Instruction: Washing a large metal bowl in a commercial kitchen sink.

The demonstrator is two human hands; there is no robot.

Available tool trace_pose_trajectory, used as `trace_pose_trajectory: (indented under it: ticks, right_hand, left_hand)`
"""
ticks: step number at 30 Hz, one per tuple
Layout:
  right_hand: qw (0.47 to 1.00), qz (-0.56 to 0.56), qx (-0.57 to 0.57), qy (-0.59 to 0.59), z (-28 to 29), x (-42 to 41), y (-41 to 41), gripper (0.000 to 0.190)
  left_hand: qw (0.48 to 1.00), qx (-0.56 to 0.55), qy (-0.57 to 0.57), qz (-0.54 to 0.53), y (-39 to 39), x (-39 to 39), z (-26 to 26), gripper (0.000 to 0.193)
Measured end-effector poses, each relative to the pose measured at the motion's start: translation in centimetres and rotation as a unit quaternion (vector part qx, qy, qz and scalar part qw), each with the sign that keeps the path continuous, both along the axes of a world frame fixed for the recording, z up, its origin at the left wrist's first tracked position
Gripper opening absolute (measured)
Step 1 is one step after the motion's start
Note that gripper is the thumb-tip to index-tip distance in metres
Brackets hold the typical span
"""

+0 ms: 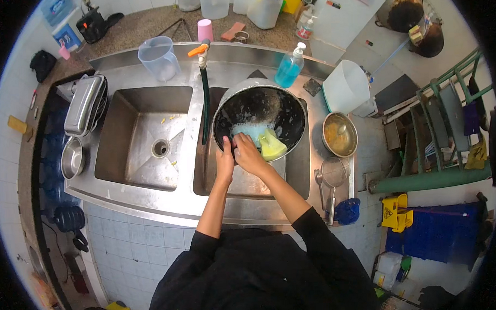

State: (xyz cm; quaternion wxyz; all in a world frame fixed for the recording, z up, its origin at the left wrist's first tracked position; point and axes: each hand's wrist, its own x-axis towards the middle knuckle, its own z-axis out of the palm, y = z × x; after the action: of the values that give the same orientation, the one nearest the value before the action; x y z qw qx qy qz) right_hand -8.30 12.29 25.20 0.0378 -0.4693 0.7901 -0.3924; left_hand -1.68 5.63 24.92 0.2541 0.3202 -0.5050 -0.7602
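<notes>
A large pot (pixel 270 103) with a blackened inside leans tilted over the right sink basin (pixel 249 192), its mouth towards me. Bluish soapy water (pixel 251 130) pools in its lower part. A wet yellow cloth or sponge (pixel 271 145) lies inside against the near wall. My left hand (pixel 225 162) grips the pot at its near left rim, thumb pointing up. Right beside it, my right hand (pixel 249 155) is curled on the same dark part of the rim, perhaps a handle; its fingertips are hidden.
A green hose (pixel 205 103) hangs from the orange-handled tap (pixel 199 50) left of the pot. Blue soap stands in a pump bottle (pixel 289 69) behind. At right are a metal bowl (pixel 340 134), a strainer (pixel 334 172) and a fork (pixel 319 183). The left basin (pixel 145 158) holds food scraps.
</notes>
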Motion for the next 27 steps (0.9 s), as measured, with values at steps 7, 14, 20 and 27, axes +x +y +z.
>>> trace_pose_trajectory:
  ticks: [7,14,20,27]
  right_hand:
    - [0.993,-0.034,0.115,0.022,3.3,-0.7,2.0,0.017]
    - [0.979,-0.138,0.144,0.052,0.4,1.5,0.6,0.039]
    - [0.995,-0.04,-0.044,-0.083,-2.6,0.1,-0.4,0.039]
    - [0.968,-0.112,0.192,0.115,-3.2,-1.9,0.5,0.033]
  left_hand:
    - [0.998,-0.06,-0.027,0.018,-0.7,-0.1,-0.3,0.05]
    - [0.998,-0.058,-0.029,0.01,-0.1,-0.1,-0.9,0.056]
    - [0.993,-0.11,-0.03,-0.038,-1.8,0.0,-2.1,0.042]
    - [0.961,-0.276,-0.001,0.025,-1.3,-1.0,-1.8,0.045]
